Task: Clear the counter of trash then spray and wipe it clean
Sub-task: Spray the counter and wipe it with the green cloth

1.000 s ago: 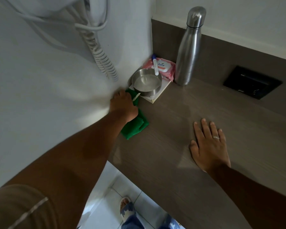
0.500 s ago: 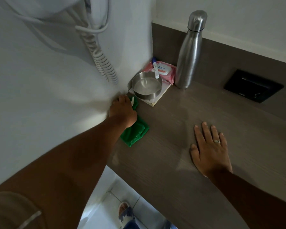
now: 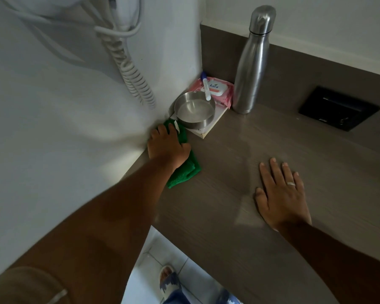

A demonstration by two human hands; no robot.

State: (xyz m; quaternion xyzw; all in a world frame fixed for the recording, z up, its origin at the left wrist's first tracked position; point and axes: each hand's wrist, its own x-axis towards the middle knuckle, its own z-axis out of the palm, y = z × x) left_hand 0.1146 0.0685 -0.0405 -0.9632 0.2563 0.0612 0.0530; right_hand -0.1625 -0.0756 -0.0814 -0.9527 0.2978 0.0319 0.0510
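My left hand [image 3: 166, 145] presses a folded green cloth [image 3: 185, 171] flat on the grey-brown wood-grain counter [image 3: 239, 216], hard against the white left wall near the back corner. A small white tag shows on the cloth by my fingertips. The cloth's front end sticks out from under my palm. My right hand [image 3: 281, 194] lies flat and open on the counter to the right, fingers spread, a ring on one finger, holding nothing.
In the back corner a steel bowl [image 3: 194, 111] sits on a white booklet [image 3: 208, 130], beside a pink wipes pack [image 3: 219, 91] with a marker [image 3: 206, 88] on it. A steel bottle [image 3: 252, 62] stands right of them. A black socket plate [image 3: 338, 110] sits far right. A coiled cord [image 3: 132, 69] hangs on the wall.
My left hand with the cloth has stayed by the wall near the bowl, shifting only slightly. My right hand has stayed flat on the counter.
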